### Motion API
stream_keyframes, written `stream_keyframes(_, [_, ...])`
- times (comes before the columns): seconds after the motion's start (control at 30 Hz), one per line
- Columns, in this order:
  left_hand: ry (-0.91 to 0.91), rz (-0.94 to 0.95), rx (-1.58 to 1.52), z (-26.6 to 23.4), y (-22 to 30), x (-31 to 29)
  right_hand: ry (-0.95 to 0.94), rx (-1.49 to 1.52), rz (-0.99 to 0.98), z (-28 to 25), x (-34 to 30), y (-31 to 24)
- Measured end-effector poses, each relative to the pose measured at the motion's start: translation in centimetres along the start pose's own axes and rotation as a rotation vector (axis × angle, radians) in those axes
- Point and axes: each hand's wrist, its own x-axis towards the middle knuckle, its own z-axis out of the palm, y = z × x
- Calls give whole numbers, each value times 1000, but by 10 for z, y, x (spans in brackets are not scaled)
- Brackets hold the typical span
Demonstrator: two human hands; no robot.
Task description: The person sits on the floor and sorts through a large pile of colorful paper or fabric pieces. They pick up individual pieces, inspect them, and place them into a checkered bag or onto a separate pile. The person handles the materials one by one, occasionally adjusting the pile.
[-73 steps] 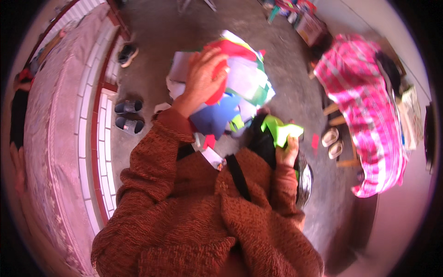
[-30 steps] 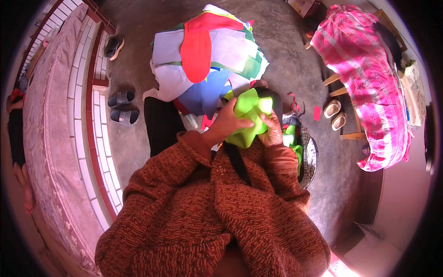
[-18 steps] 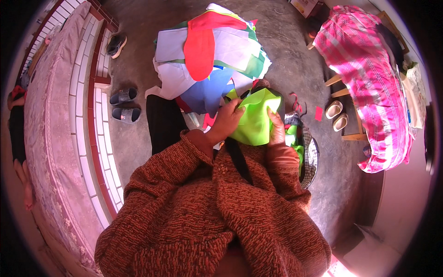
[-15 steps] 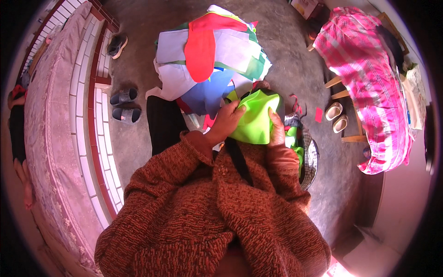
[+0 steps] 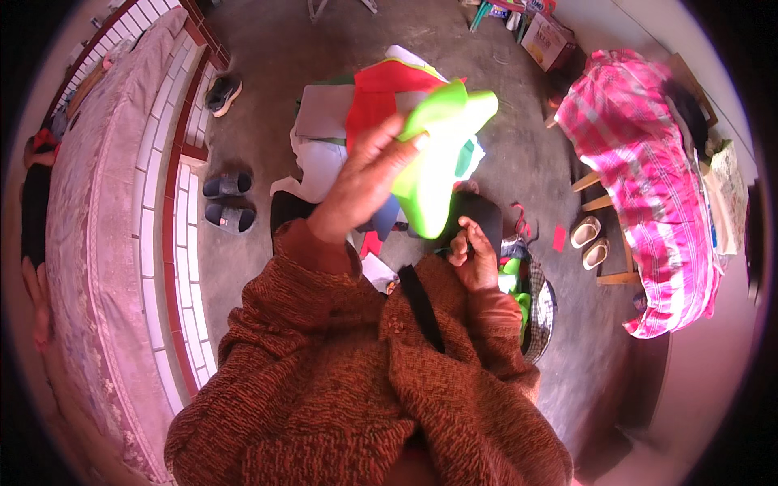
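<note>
A bright lime-green piece of cloth (image 5: 433,174) is lifted in front of me, folded over on itself. My left hand (image 5: 361,182) grips its left edge between thumb and fingers. Lower down on the right, my right hand (image 5: 476,253) is apart from the cloth, above my dark-clad knee. Its fingers are curled in and the thumb is up; whether anything small is in them I cannot make out. Beyond the cloth lies a heap of flat fabric pieces, with a red piece (image 5: 377,89) on top and a grey piece (image 5: 324,112) beside it. The raised cloth hides part of the heap.
Beside my right knee stands a checked bag (image 5: 536,312) with green pieces in it. A pink plaid cloth (image 5: 640,186) covers wooden furniture at right, with pale shoes (image 5: 590,243) below. Dark slippers (image 5: 229,217) and a shoe (image 5: 223,95) lie near the tiled bed base.
The green cloth has gone up and forward in my left hand. My right hand has let go of it and its fingers have curled. The view has tilted up slightly.
</note>
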Motion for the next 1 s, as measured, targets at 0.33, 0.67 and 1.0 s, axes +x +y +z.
stream_keyframes(0.33, [538,26,131,-99,-49,5,-30,-4,11,0,3,2])
stream_keyframes(0.67, [599,38,321,-132,-59,4,-11,-29,24,3,2,1])
stream_keyframes(1.0, [761,434,1166,-123,-70,-4,-14,168,-23,-15,7,5])
